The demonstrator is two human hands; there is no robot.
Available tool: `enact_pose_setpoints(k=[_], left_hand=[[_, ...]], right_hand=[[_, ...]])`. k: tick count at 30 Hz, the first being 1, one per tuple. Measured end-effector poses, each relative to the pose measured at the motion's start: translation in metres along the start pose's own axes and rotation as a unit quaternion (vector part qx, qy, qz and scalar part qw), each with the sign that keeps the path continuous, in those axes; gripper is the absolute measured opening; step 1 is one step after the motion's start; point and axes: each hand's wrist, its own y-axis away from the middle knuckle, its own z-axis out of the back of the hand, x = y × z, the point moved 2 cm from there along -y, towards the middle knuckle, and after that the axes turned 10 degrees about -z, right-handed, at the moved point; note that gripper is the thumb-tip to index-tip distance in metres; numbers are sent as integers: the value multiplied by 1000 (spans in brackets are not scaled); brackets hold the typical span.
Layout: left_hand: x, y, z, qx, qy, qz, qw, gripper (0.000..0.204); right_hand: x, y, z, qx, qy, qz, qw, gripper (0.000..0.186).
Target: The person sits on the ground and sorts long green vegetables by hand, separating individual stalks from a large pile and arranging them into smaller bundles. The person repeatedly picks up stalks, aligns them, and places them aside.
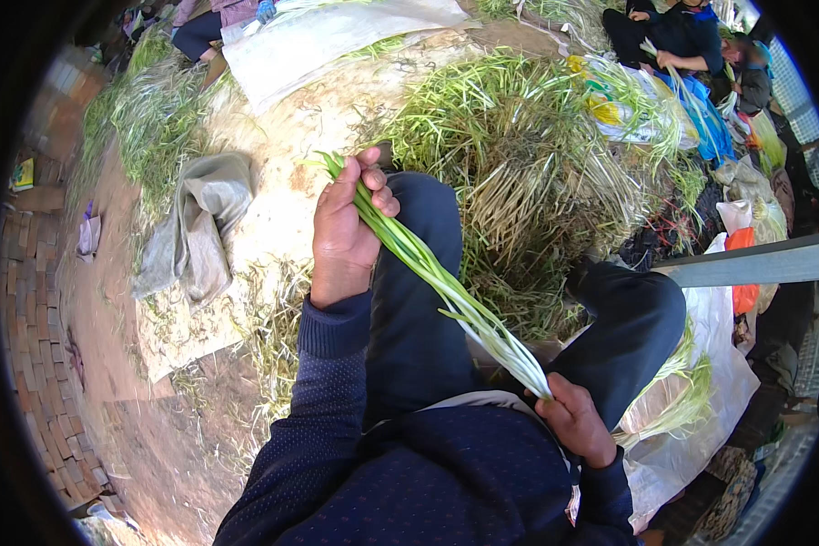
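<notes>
I see a slim bundle of green-and-white stalks (442, 280) slanting across the centre of my remote view. At eleven o'clock the left hand (353, 214) curls around its green end; at four, the right hand (574, 419) pinches its white end. A straw-and-green heap (541, 168) lies near two o'clock.

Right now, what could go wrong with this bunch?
1. The stalks could splay: left hand and right hand hold them near the ends, with neither gripping the middle.
2. A dropped stalk might get lost in the pile ahead, also partly green.
3. The right knee could knock the bar, which looks close; exact gap unclear.
</notes>
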Motion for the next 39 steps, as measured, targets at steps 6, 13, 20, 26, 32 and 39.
enact_pose_setpoints(k=[6,13,20,26,32,39], left_hand=[[1,2,25,-26,11,23,999,36],[-36,-15,106,-45,28,9,999,35],[-103,-14,188,-119,-32,-56,991,39],[-112,-9,121,-90,-253,-111,957,39],[-54,0,-21,18,-417,-176,892,40],[32,37,-112,204,-443,-75,870,32]], right_hand=[[2,0,3,-2,6,-12,1000,8],[-2,-4,7,7,15,-6,1000,12],[1,-3,36,-37,16,-6,999,11],[1,3,73,-84,27,-10,996,11],[6,24,118,-201,-39,-54,977,18],[10,17,115,-147,184,-43,971,14]])
